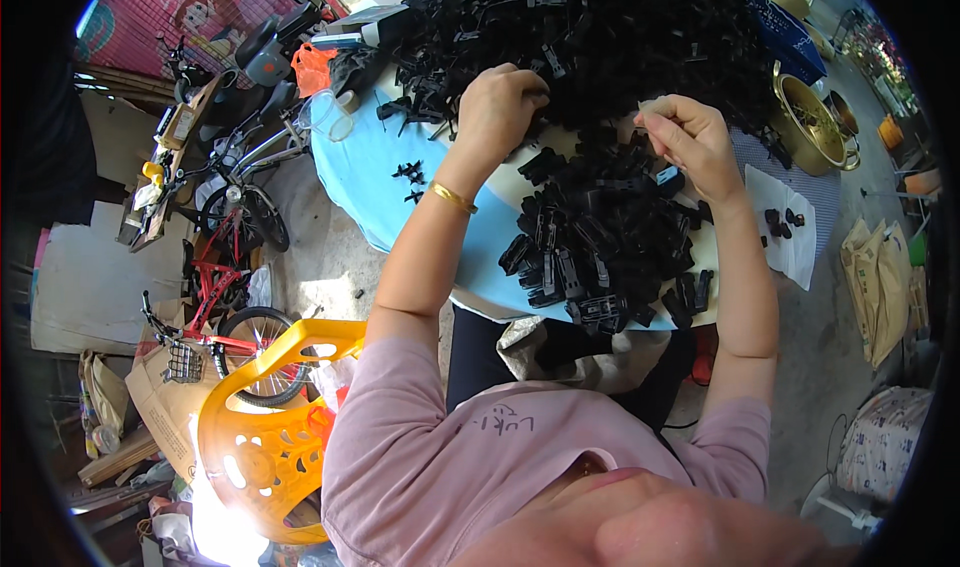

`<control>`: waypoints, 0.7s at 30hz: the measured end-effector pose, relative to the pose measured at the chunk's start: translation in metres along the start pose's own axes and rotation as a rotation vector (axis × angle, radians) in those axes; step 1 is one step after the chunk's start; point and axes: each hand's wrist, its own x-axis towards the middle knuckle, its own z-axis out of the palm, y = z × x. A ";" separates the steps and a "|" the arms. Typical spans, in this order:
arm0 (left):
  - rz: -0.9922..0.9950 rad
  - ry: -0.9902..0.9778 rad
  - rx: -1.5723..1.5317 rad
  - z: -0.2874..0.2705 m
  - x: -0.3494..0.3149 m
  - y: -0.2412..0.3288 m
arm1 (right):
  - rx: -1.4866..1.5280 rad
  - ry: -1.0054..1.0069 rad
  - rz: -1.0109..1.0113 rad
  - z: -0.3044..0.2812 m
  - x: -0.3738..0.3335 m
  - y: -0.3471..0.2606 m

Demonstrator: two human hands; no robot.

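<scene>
A big heap of small black plastic parts [620, 27], some of them clip-like, covers the far side of the table. My left hand [497, 115] is at the heap's near edge, fingers curled together; whatever they hold is lost against the dark parts. Thumb and fingers of my right hand [692, 145] are pinched, apart from the left, on something too small to make out. Between my forearms lies a nearer pile of longer black plastic pieces [570, 247], reaching the table's near edge. A few tiny black parts [409, 174] lie left of my left wrist.
The round table has a light blue cover [370, 182]. At its right are a brass-coloured pot [808, 127] and a white sheet [790, 252] with dark bits on it. A clear cup [328, 115] stands at the left edge. A yellow chair [270, 432] and a red bicycle [215, 282] are further left.
</scene>
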 end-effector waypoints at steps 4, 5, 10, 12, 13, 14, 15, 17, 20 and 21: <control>-0.010 0.281 -0.184 -0.004 0.006 0.022 | -0.091 0.079 -0.090 0.001 0.000 0.007; -0.050 0.342 -0.328 -0.003 0.005 0.028 | -0.197 0.117 -0.242 0.005 0.003 0.008; -0.312 0.253 -0.819 0.003 -0.011 0.058 | -0.363 0.072 -0.249 0.025 -0.007 -0.008; -0.324 0.188 -0.918 0.005 -0.014 0.066 | -0.505 0.202 -0.420 0.028 -0.009 -0.005; -0.323 0.188 -0.918 0.003 -0.012 0.064 | -0.523 0.233 -0.399 0.027 -0.010 -0.010; -0.313 0.091 -1.075 -0.001 -0.011 0.061 | -0.523 0.233 -0.400 0.026 -0.009 -0.010; -0.301 -0.009 -1.229 -0.003 -0.010 0.058 | -0.462 0.305 -0.385 0.025 -0.008 -0.010; -0.256 -0.144 -1.391 -0.006 -0.009 0.055 | -0.400 0.314 -0.387 0.017 -0.006 -0.013; -0.203 -0.318 -1.557 -0.003 -0.011 0.055 | -0.356 0.166 -0.174 0.008 -0.009 -0.009; -0.221 -0.258 -1.556 -0.002 -0.011 0.056 | -0.357 0.167 -0.175 0.008 -0.008 -0.010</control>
